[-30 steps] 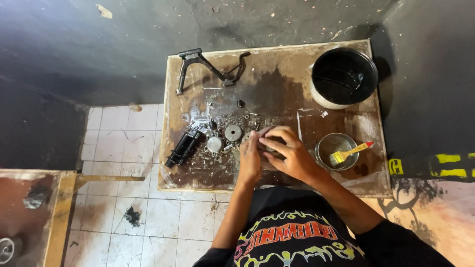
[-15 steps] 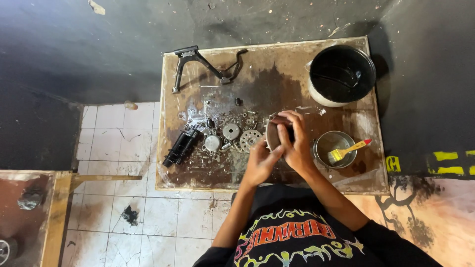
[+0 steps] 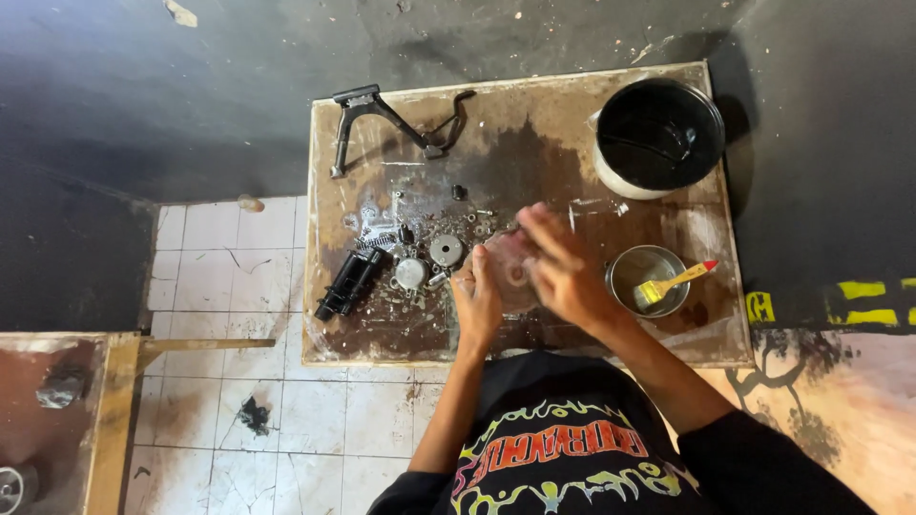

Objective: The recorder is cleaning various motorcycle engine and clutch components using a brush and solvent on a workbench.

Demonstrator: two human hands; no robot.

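Both my hands meet over the middle of an oil-stained wooden board [image 3: 534, 114]. Between them is a round, greasy metal part [image 3: 509, 265], blurred by motion. My left hand [image 3: 477, 303] grips its near left edge with the fingers pointing up. My right hand [image 3: 565, 269] covers its right side with the fingers spread over the top. Left of the hands lie two small round gear discs [image 3: 446, 250] [image 3: 410, 274], a spring [image 3: 377, 234] and several small bolts, all wet with oil.
A black cylindrical part [image 3: 348, 282] lies at the board's left. A bent metal stand bracket [image 3: 382, 116] rests at the back. A large black bowl [image 3: 658, 133] stands back right, and a small metal bowl [image 3: 637, 270] holds a yellow brush [image 3: 676, 282]. Tiled floor lies left.
My hands have drawn a little apart and lifted the round part off the board. The right hand has shifted right and up over it, turning it quickly.
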